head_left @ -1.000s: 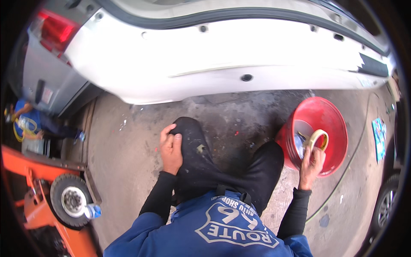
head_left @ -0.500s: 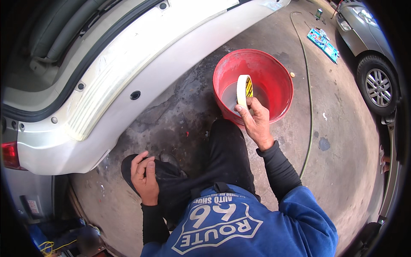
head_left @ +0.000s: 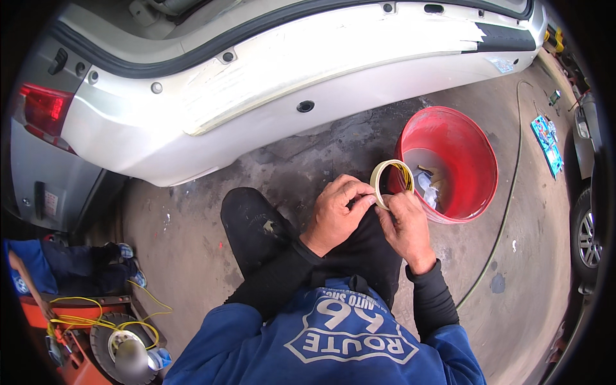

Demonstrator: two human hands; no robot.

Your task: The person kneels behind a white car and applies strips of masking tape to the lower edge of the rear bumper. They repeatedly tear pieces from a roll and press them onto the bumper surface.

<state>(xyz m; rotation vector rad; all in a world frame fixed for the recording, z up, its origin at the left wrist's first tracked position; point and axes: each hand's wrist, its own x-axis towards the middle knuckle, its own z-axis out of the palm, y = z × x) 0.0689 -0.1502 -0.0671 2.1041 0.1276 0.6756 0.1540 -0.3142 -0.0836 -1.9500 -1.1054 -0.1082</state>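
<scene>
A roll of cream masking tape [head_left: 376, 178] stands on edge above my thighs, just left of the red bucket. My right hand [head_left: 409, 230] grips the roll from its lower right side. Against its left edge, my left hand [head_left: 337, 215] is closed in a pinch, thumb and forefinger meeting at the tape. The fingertips hide whether a tape end is lifted there. In front of me is a silver car's rear bumper [head_left: 256, 144], with a long pale masked strip [head_left: 276, 70] along its upper part.
The red bucket [head_left: 475, 176] stands on the concrete floor with scraps inside. A hose [head_left: 499, 240] runs along the right, past a blue tool case [head_left: 547, 146]. At lower left, a person in blue [head_left: 38, 266] is beside an orange machine [head_left: 80, 369] with yellow cord [head_left: 80, 321].
My left hand has moved up and right from beside my knee to meet the tape roll. The roll has come down and closer in my right hand. The view has swung left.
</scene>
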